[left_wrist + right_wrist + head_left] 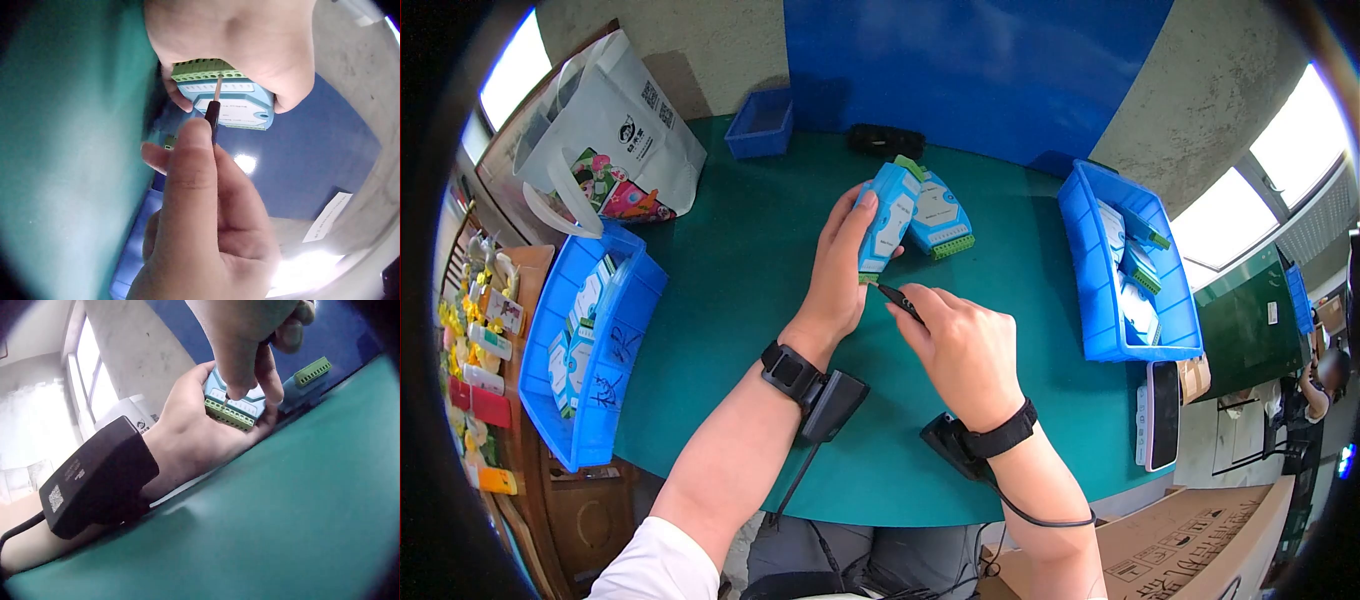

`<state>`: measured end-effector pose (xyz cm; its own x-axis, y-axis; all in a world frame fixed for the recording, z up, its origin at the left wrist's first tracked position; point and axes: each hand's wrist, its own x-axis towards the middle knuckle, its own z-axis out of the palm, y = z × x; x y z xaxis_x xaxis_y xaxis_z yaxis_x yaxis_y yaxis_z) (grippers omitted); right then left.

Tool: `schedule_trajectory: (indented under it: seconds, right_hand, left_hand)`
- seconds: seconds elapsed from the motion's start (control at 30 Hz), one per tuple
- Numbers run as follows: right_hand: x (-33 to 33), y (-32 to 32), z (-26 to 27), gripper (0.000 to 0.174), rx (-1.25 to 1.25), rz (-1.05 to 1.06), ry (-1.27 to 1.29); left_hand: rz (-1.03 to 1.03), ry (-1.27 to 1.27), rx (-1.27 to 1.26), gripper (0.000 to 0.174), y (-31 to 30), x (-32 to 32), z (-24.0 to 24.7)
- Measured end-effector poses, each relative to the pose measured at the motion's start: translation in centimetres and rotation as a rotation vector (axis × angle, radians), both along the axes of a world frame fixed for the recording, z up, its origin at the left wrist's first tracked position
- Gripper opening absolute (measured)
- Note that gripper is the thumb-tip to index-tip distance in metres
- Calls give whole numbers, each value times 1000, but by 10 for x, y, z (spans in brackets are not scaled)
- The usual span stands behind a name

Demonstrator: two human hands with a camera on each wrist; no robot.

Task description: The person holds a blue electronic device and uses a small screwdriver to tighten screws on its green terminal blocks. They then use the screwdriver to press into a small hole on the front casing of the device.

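Note:
My left hand (832, 262) grips a light-blue module (890, 222) with green terminal strips, held tilted above the table. Pinched in my right hand (965, 345) is a black screwdriver (898, 300). In the left wrist view the metal shaft of the screwdriver (213, 115) meets a hole of the green terminal strip (219, 76); the right wrist view also shows the strip (230, 415) facing the tool, with the left hand (187, 434) around the module. A second blue module (941, 215) lies on the table just behind and right of the held one.
Blue bins with modules stand at the left (632, 335) and right (1097, 300) of the green table (1000, 200). Farther back are a small blue bin (761, 122), a black object (885, 139) and a white bag (615, 130). A phone (1163, 415) lies near the right edge.

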<state>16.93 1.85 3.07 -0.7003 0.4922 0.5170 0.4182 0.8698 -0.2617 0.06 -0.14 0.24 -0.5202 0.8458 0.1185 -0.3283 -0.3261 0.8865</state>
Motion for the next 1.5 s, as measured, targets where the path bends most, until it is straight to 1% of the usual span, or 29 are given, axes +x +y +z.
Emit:
schedule_trajectory:
  seconds: [0.07, 0.17, 0.27, 0.37, 0.47, 0.57, 0.67, 0.77, 0.83, 0.97, 1.07, 1.27, 1.37, 1.47, 1.5]
  right_hand:
    - [-1, 0, -1, 24, -13, 1, -1]
    - [-1, -2, -4, 29, -34, -27, -78]
    - [-1, -3, -2, 34, -54, -21, -73]
    - [-2, -5, 0, 34, -99, -23, -83]
    - [-2, -6, 1, 33, -143, -37, -113]
    - [-1, -4, -1, 29, -184, -38, -71]
    - [0, -4, 9, 22, -241, -26, 31]
    - [0, -2, 12, 13, -174, 14, 167]
    - [1, 1, 13, 10, -117, 51, 172]
    - [3, 11, 13, 19, 45, 121, 178]
    - [4, 13, 15, 23, 159, 111, 126]
    - [2, 14, 10, 26, 192, 147, 151]
    - [3, 13, 11, 26, 204, 146, 136]
    - [3, 15, 12, 25, 223, 142, 128]
    - [3, 15, 12, 25, 225, 143, 128]
  left_hand:
    - [2, 13, -3, 54, 0, 0, 0]
    - [14, 56, -7, 57, 1, 0, 0]
    - [5, 65, -12, 59, 1, 0, 1]
    - [0, 40, -2, 60, 0, 1, 1]
    - [-18, 38, -3, 60, 0, 1, 2]
    - [-42, -23, -4, 56, -1, 0, 2]
    - [-37, -132, 12, 49, 1, -3, 0]
    - [-47, -340, 30, 44, 0, -8, 0]
    - [-105, -463, 55, 43, 2, -13, -3]
    - [-260, -637, 107, 45, -1, -17, -4]
    - [-267, -715, 78, 48, -1, -17, -3]
    - [-266, -742, 85, 48, -3, -16, -3]
    - [-274, -706, 105, 46, -3, -16, -4]
    - [-217, -741, 86, 32, -6, -9, 10]
    - [-229, -734, 94, 32, -6, -9, 10]
